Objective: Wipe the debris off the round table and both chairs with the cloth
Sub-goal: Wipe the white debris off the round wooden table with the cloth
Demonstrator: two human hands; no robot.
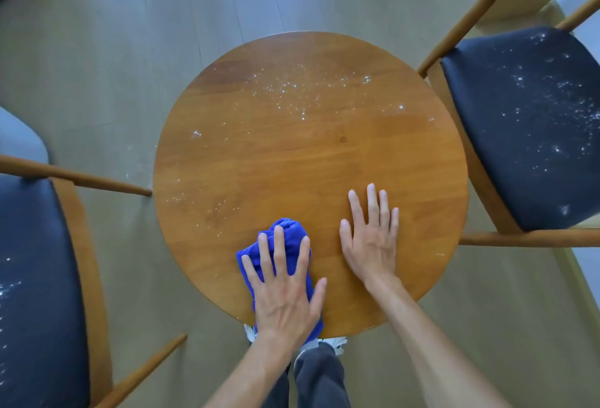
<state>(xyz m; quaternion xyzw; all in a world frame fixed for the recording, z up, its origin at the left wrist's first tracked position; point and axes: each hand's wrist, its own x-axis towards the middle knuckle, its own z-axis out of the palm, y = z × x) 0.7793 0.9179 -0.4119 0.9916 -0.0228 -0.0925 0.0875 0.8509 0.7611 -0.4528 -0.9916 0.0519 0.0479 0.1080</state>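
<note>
At the far left stands the left chair (42,294), its dark padded seat carrying a scatter of white debris along the left edge of view. Its wooden frame reaches toward the round table (324,154), just beside the tabletop's left rim.

On the near-left part of the tabletop lies the blue cloth (287,239), bunched up and hanging slightly over the near edge. The left hand (285,290) presses flat on top of it, fingers straight and spread, thumb out to the right.

White debris (292,89) speckles the far half of the tabletop, with thinner traces toward the left rim; the wood around the hands looks clean.

The right hand (370,239) rests palm down on bare wood just right of the cloth, fingers straight and slightly fanned, holding nothing.

At the right stands the right chair (532,122), its dark seat heavily dotted with white specks across most of its surface, its frame near the table's right rim. Some white dust shows on the floor (136,50).
</note>
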